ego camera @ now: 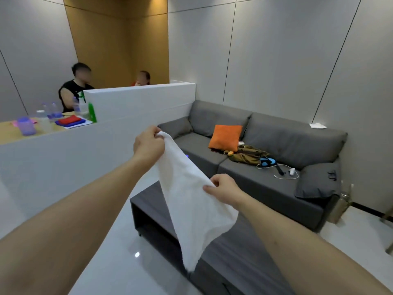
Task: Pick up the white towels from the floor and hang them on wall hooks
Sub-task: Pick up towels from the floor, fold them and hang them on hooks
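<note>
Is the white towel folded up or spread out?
Spread out. The left hand and right hand hold the white towel by its top edge; it hangs loose.

Both your bare arms reach forward. Your left hand is raised higher, fingers curled and pinching the top corner of the white towel. Your right hand sits lower, right of the towel, pinching its edge between thumb and fingers.
</note>
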{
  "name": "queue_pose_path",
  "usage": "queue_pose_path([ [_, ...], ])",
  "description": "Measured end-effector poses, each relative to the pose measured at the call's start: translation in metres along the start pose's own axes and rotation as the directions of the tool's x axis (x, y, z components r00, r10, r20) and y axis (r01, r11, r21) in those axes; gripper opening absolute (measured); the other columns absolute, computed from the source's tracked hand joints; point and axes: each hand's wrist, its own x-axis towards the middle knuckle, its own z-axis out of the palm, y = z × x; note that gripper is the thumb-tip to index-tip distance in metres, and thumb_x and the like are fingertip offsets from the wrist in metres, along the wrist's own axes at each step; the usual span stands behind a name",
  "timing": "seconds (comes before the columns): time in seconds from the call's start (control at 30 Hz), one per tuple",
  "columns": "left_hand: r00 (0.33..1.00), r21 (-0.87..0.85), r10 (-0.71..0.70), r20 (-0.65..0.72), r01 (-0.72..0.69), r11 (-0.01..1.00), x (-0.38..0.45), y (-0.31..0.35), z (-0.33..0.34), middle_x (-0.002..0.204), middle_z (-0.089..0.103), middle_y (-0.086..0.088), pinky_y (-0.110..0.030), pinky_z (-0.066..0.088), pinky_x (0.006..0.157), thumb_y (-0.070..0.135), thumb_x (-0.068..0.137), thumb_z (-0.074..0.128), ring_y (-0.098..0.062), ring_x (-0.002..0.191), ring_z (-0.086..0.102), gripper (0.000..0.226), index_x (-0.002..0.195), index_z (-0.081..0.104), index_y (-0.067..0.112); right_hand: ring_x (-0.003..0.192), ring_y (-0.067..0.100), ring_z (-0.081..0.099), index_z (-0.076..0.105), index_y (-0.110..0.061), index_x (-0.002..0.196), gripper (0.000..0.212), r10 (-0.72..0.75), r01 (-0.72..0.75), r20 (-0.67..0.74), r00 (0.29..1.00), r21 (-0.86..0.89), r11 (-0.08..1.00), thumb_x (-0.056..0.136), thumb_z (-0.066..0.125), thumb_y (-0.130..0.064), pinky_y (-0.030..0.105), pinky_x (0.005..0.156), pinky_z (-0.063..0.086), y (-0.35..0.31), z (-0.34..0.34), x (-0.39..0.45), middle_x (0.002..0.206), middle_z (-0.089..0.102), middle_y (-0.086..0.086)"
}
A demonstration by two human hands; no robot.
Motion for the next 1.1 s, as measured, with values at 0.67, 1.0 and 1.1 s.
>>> queue_pose_path([
  [0.67,0.81,0.256,-0.097,0.578,-0.068,0.964,0.067,-0.002,0.16,0.08,0.069,0.006,-0.028,0.052,0.073,0.033,0.084,0.061,-0.012,0.08,0.063,0.017,0.087,0.075,0.023,0.074,0.018,0.055,0.057,0.0,0.097,0.04,-0.193,0.131,0.182,0.964,0.304,0.944,0.088,0.069,-0.037,0.033,0.066,0.043,0.04,-0.058,0.173,0.083,0.058,0.007],
  [1.0,0.941,0.433,-0.153,0.302,0.007,0.901,0.082,0.046,0.211,0.078,0.071,0.008,-0.019,0.051,0.064,0.022,0.079,0.075,-0.008,0.075,0.065,0.006,0.077,0.074,0.027,0.054,0.018,0.042,0.058,-0.012,0.07,0.04,-0.17,0.09,0.348,0.922,0.234,0.968,0.088,0.065,-0.048,0.025,0.049,0.033,0.077,-0.131,0.227,0.063,0.046,0.006],
  [1.1,0.838,0.323,-0.221,0.5,0.057,0.945,0.075,0.056,0.223,0.084,0.072,0.011,-0.017,0.051,0.068,0.015,0.077,0.074,-0.006,0.081,0.067,0.018,0.087,0.072,0.03,0.057,0.02,0.039,0.061,-0.011,0.071,0.03,-0.293,0.202,0.266,0.918,0.322,0.925,0.091,0.065,-0.032,0.027,0.05,0.03,0.074,-0.145,0.236,0.064,0.044,0.009],
])
